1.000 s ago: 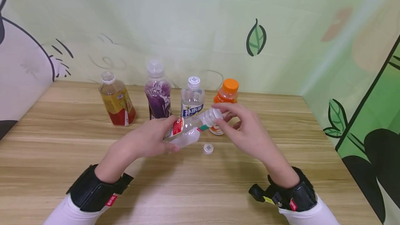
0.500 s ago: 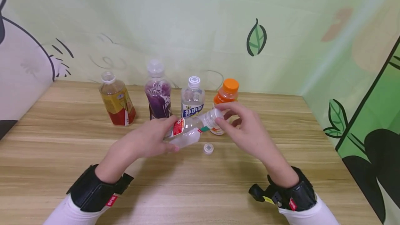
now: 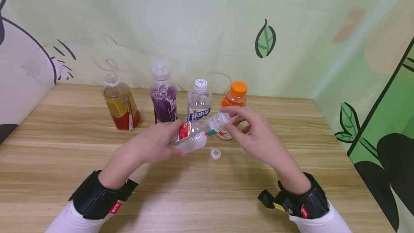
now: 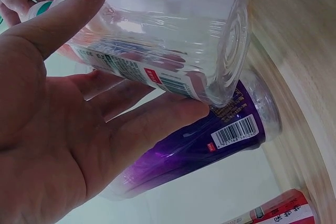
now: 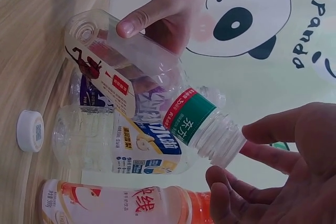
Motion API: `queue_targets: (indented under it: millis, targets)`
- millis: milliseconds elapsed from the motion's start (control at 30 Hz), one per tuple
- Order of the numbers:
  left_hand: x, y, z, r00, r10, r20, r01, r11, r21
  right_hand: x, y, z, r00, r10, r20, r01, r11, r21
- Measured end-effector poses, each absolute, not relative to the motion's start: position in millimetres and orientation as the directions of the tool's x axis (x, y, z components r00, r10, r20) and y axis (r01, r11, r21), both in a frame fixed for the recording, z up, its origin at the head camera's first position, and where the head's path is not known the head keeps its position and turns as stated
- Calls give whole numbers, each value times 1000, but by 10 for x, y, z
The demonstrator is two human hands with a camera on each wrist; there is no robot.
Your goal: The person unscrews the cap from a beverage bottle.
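My left hand (image 3: 152, 143) grips a clear plastic bottle (image 3: 194, 134) with a red and green label, tilted above the table with its neck up to the right. In the left wrist view, the thumb lies across one side of the bottle (image 4: 152, 19) and fingers support the other. The thumb and fingers of my right hand (image 3: 255, 136) pinch the whitish end of the neck. Ridges ring the neck (image 5: 218, 137) in the right wrist view; whether a cap sits on it, I cannot tell. Below lies a loose white cap (image 3: 215, 154) on the wooden table.
Behind the hands stand a purple-labelled bottle (image 3: 163, 98), a clear bottle with a blue label (image 3: 199, 100) and an orange-capped bottle (image 3: 237, 94). Left of them is an uncapped bottle (image 3: 121, 105) with a yellow and red label. A printed curtain (image 3: 194, 28) hangs behind the table (image 3: 200, 197).
My right fingers shift slightly at the neck end, a little right and then back left. The left hand and the bottle stay nearly still.
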State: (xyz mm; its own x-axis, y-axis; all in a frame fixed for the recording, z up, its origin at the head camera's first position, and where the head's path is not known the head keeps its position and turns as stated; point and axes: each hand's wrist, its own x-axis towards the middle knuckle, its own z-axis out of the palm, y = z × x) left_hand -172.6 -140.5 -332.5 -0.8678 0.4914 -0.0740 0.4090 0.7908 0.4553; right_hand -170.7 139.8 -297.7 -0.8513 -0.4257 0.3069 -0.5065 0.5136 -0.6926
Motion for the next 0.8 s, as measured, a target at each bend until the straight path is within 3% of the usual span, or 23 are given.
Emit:
queue_targets:
  millis: [800]
  targets:
    - [-1727, -1401, -3337, -871, 483, -88, 397, 798, 453, -1713, 1383, -2990, -884, -370, 286, -450, 510, -733]
